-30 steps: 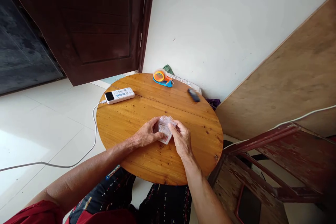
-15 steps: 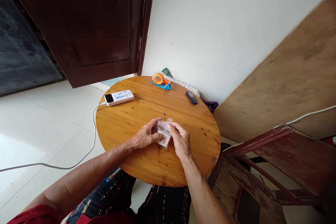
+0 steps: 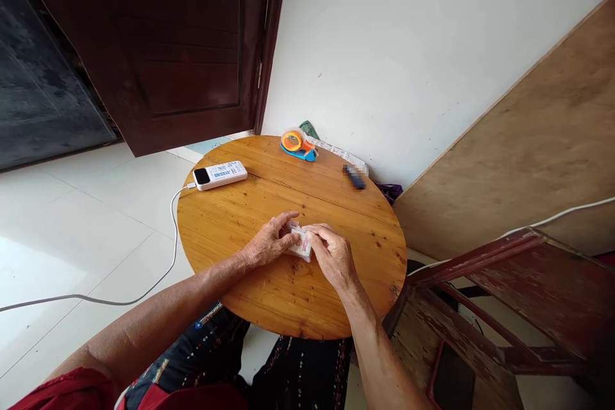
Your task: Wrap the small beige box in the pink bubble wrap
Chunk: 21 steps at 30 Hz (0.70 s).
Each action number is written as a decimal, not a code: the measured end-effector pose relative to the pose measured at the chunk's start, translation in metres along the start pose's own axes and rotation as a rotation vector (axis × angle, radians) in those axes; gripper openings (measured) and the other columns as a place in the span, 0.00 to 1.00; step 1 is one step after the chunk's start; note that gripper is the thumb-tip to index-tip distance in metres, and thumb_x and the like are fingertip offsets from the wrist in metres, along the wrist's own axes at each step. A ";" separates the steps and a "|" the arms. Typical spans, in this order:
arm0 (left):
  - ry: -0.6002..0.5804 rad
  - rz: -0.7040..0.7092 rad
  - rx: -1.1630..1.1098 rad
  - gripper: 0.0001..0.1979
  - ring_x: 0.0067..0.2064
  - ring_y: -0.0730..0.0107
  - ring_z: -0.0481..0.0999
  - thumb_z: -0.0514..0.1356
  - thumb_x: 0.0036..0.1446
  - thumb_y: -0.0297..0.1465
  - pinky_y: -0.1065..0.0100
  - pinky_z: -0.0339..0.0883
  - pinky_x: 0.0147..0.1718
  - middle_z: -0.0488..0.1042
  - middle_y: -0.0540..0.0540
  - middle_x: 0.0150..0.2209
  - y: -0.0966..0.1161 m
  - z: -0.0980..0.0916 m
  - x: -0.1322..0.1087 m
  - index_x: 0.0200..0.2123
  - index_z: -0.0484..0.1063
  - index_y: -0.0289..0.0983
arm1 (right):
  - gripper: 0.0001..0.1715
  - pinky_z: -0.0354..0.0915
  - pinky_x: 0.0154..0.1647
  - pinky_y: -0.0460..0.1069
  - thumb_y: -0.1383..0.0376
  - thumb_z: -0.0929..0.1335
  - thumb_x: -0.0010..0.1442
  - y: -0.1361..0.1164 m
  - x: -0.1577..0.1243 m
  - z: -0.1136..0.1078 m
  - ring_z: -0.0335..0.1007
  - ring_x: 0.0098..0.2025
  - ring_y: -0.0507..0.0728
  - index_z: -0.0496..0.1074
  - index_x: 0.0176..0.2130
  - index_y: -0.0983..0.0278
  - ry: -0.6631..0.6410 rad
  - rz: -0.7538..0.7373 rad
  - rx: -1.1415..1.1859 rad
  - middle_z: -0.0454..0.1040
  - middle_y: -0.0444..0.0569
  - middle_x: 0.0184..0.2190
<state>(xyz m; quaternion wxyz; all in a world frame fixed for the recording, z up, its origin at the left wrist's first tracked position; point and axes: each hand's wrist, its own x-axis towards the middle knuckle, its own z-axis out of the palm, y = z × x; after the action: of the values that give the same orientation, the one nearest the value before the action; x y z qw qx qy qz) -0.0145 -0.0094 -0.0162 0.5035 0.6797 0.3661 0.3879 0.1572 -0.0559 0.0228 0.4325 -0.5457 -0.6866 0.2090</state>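
Observation:
A small flat white packet [image 3: 302, 248] with red print, wrapped in clear plastic, rests at the middle of the round wooden table [image 3: 269, 298]. My left hand [image 3: 271, 240] grips it from the left, thumb across its top and forefinger stretched beyond the far edge. On the right side, my right hand [image 3: 332, 253] pinches at the packet's far right edge between thumb and fingers. Its curled fingers hide exactly what bit of the wrap they hold.
An orange and blue tape dispenser [image 3: 298, 145] stands at the table's far edge. A pixelated dark object [image 3: 354, 177] lies right of it. At the left is a white power bank [image 3: 221, 175] with a cable [image 3: 173, 237]. A wooden chair [image 3: 461, 307] holding a phone [image 3: 450, 377] stands right.
The loose plastic that stood up over the packet now lies lower, and the red print shows differently. My right hand has moved slightly right, its fingers more curled.

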 end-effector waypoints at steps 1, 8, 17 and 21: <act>0.006 -0.005 0.004 0.28 0.38 0.68 0.70 0.61 0.57 0.36 0.65 0.67 0.42 0.73 0.47 0.39 0.001 0.000 0.000 0.60 0.66 0.34 | 0.15 0.69 0.45 0.51 0.60 0.64 0.64 0.001 -0.002 -0.001 0.75 0.41 0.58 0.80 0.38 0.60 -0.018 -0.045 -0.024 0.79 0.50 0.39; 0.001 -0.050 -0.061 0.29 0.37 0.69 0.72 0.61 0.57 0.34 0.67 0.67 0.38 0.74 0.45 0.40 0.005 0.000 0.000 0.60 0.65 0.30 | 0.18 0.70 0.48 0.52 0.62 0.62 0.68 0.016 -0.011 -0.004 0.76 0.46 0.59 0.78 0.51 0.58 -0.013 -0.229 -0.332 0.79 0.51 0.46; 0.066 -0.026 -0.025 0.28 0.40 0.67 0.71 0.62 0.55 0.32 0.65 0.68 0.43 0.72 0.45 0.41 0.000 -0.002 0.000 0.59 0.66 0.34 | 0.16 0.68 0.49 0.56 0.69 0.64 0.66 0.012 -0.014 -0.001 0.72 0.49 0.61 0.79 0.47 0.59 0.145 -0.479 -0.627 0.75 0.55 0.51; 0.054 -0.009 -0.002 0.26 0.40 0.66 0.71 0.61 0.57 0.33 0.64 0.69 0.43 0.73 0.44 0.42 -0.002 -0.001 0.000 0.59 0.67 0.34 | 0.17 0.65 0.55 0.60 0.64 0.65 0.66 0.009 -0.027 0.002 0.66 0.57 0.64 0.76 0.51 0.62 0.099 -0.437 -0.625 0.71 0.58 0.55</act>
<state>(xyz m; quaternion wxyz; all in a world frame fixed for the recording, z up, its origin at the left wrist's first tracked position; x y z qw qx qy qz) -0.0159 -0.0083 -0.0184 0.4957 0.6668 0.3823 0.4043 0.1615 -0.0781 0.0046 0.3123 -0.5015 -0.7956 -0.1337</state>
